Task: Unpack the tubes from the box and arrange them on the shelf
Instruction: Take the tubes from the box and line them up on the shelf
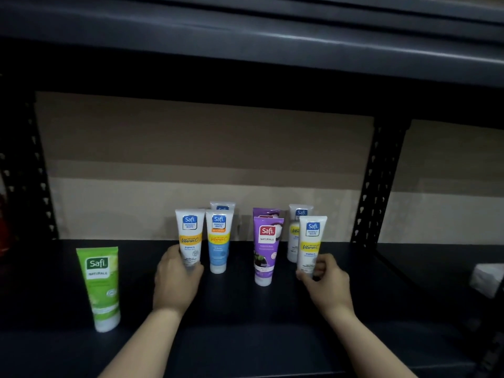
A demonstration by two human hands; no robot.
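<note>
Both hands were busy on the shelf at the same time. Left hand had its fingers wrapped round the bottom of a white Safi Vitamin C tube, which stood cap-down on the dark shelf board. Right hand pinched the base of another white Vitamin C tube the same way, upright too.

Between the hands: a white-and-blue Safi tube just beside the left one, with another tube peeking out behind it, then a purple Safi Naturals tube with a second purple one tucked behind. Behind the right hand's tube sat one more white tube. Way off to the outside of the left hand, near the front edge, a green Safi Naturals tube stood alone.

Couldn't see the box anywhere, so no idea how many were left in it.

My read is this was the arranging step, setting two tubes into the front row. Next move probably called for letting go gently so neither tips, since they balance on narrow caps and the neighbours are close enough to domino. That green one looked like it wanted pulling into line too.
</note>
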